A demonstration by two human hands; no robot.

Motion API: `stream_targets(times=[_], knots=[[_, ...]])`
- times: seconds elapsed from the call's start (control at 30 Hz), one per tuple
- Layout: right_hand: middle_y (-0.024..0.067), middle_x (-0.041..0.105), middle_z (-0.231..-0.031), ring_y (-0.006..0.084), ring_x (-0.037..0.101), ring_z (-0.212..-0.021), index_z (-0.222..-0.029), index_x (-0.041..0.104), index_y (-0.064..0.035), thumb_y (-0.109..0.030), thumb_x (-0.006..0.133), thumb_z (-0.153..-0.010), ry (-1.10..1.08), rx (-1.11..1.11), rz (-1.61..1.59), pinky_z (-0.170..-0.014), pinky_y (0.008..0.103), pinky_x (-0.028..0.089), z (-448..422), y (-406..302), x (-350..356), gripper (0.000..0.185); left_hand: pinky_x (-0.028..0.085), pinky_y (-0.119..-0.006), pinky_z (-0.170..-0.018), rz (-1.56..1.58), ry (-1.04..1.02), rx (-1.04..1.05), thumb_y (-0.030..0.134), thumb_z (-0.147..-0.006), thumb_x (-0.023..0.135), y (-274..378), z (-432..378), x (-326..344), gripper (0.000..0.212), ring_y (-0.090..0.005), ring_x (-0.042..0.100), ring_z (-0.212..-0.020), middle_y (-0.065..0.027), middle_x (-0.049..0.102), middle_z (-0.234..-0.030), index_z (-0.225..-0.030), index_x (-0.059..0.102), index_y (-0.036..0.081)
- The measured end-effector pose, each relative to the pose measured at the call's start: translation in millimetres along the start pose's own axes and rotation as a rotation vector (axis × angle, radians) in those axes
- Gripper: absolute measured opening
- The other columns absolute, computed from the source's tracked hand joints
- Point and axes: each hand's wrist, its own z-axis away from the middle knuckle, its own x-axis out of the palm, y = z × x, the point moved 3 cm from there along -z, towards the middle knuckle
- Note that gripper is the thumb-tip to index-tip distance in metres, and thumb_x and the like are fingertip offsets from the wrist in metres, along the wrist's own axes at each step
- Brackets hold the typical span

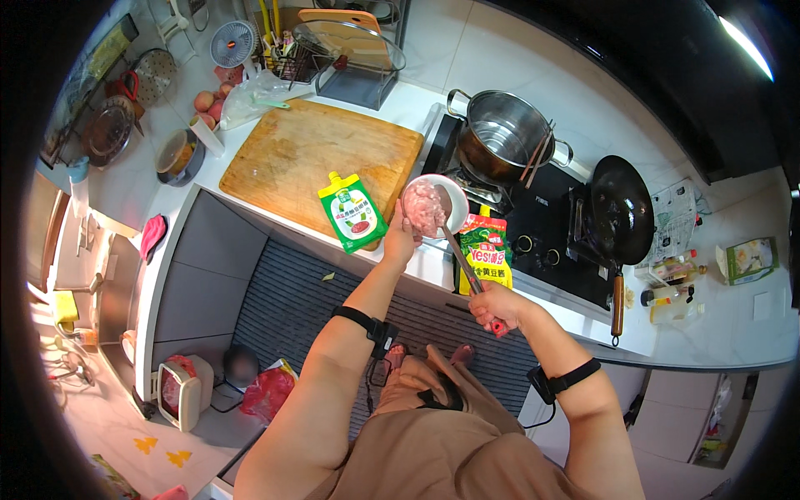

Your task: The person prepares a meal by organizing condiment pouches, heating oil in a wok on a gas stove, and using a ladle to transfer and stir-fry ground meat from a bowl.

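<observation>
My left hand (401, 236) grips a white bowl (460, 209) by its left side, at the counter's front edge. Raw minced meat (425, 207) fills the bowl's left part. A long-handled metal spatula (459, 255) is held near its red-tipped end by my right hand (498, 304); its blade rests in the bowl against the meat. Left of the bowl, a green and white spouted sauce pouch (354, 214) lies on the front of a wooden cutting board (312, 150). A second pouch (485, 253), red, green and yellow, lies right of the bowl, close to the spatula handle.
A steel pot (507, 134) with chopsticks (539, 156) across its rim stands on the gas hob (531, 212). Right of it sits a black wok (622, 209), its wooden handle (617, 306) jutting past the front. Bottles (672, 294) stand far right; a glass lid (350, 47) leans behind the board.
</observation>
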Motion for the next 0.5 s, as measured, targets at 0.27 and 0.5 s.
stream_targets(times=[0.27, 0.5], knots=[[-0.0068, 0.037, -0.053, 0.0014, 0.032, -0.036, -0.084, 0.044, -0.0137, -0.004, 0.046, -0.087, -0.496, 0.044, -0.545, -0.036, 0.0191, 0.029, -9.7, 7.2, -15.6, 0.011, 0.047, -0.027, -0.061, -0.376, 0.047, 0.212, 0.016, -0.096, 0.04, -10.7, -22.8, -14.0, 0.049, -0.0142, 0.056, -0.069, -0.0093, 0.06, -0.09, -0.142, 0.026, 0.017], [-0.0066, 0.037, -0.053, 0.0008, 0.031, -0.036, -0.083, 0.044, -0.014, -0.004, 0.045, -0.089, -0.487, -0.035, -0.529, -0.035, 0.0185, 0.03, -5.1, 15.4, -15.5, 0.011, 0.048, -0.03, -0.066, -0.26, -0.036, 0.157, 0.014, -0.095, 0.04, -9.7, -25.7, -17.5, 0.05, -0.0176, 0.059, -0.076, -0.0113, 0.061, -0.098, -0.142, 0.025, 0.016]])
